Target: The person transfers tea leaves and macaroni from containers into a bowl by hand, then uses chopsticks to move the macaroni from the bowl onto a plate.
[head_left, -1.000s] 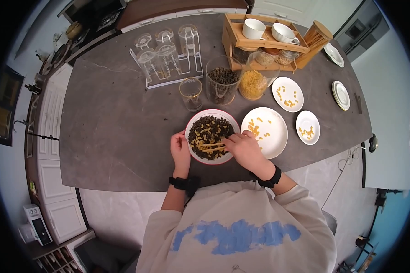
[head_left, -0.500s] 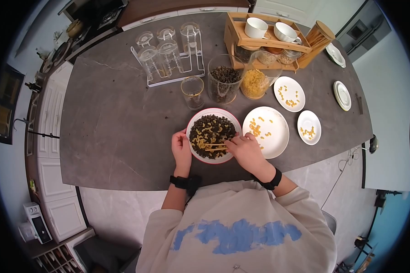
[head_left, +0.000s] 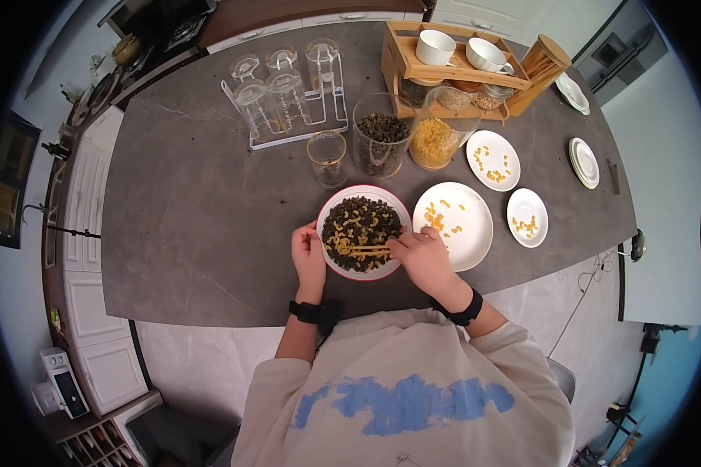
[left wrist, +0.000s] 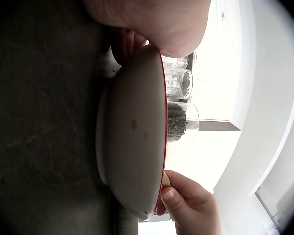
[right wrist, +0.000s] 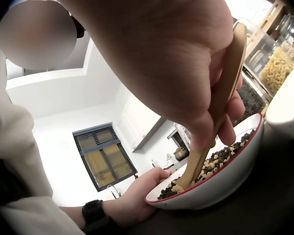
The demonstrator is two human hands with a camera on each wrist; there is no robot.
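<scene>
A red-rimmed white bowl (head_left: 363, 276) holds dark bits mixed with yellow curved pieces. My left hand (head_left: 309, 261) grips the bowl's left rim; in the left wrist view its thumb side lies over the edge of the bowl (left wrist: 137, 127). My right hand (head_left: 424, 265) pinches wooden tongs (head_left: 370, 251) above the bowl's right side. Seen from the right wrist, the hand (right wrist: 171, 63) curls round the tongs (right wrist: 220, 98), whose tips dip into the mix. To the right, a white plate (head_left: 475, 247) carries several yellow pieces.
Behind the bowl stand a glass (head_left: 328, 162), a jar of dark bits (head_left: 380, 148) and a jar of yellow pieces (head_left: 432, 144). Two small plates (head_left: 491, 148) (head_left: 528, 202) lie at the right. A glass rack (head_left: 288, 142) and a wooden shelf (head_left: 401, 54) stand further back.
The tongs and my right hand have shifted slightly to the right over the bowl. My left hand keeps its grip on the rim.
</scene>
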